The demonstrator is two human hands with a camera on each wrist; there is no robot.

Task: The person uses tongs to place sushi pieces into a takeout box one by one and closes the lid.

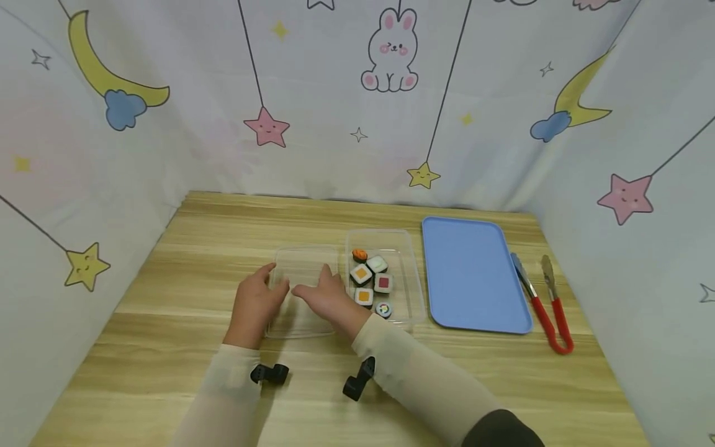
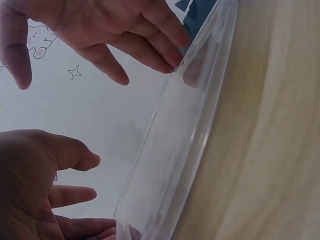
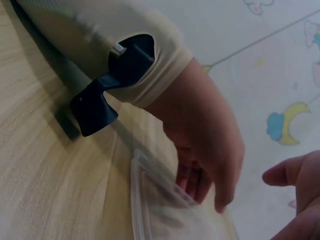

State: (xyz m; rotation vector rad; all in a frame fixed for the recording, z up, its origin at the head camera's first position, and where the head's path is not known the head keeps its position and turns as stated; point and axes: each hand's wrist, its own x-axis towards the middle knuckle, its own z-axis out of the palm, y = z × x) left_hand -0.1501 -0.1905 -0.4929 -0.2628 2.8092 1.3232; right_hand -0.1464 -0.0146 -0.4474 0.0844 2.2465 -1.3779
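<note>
A clear shallow plastic lid (image 1: 304, 326) lies on the wooden table between both hands. At its left side is my left hand (image 1: 257, 304), thumb and fingers spread apart. My right hand (image 1: 329, 301) reaches over its right side, fingers extended. In the left wrist view, the right fingertips meet or nearly meet the rim of the lid (image 2: 165, 135); the left fingers (image 2: 80, 227) are by its near corner. Neither hand grips it. Right beside the lid, a clear plastic box (image 1: 414, 279) holds several toy-like sushi pieces (image 1: 383, 284), partly behind the right hand.
A blue tray (image 1: 477, 273) lies to the right of the box. Beyond it are tongs (image 1: 561, 326) with red handles, their arms spread apart. Printed curtains (image 1: 335, 167) enclose the table at the back and sides. Each sleeve carries a black wrist mount (image 1: 357, 380).
</note>
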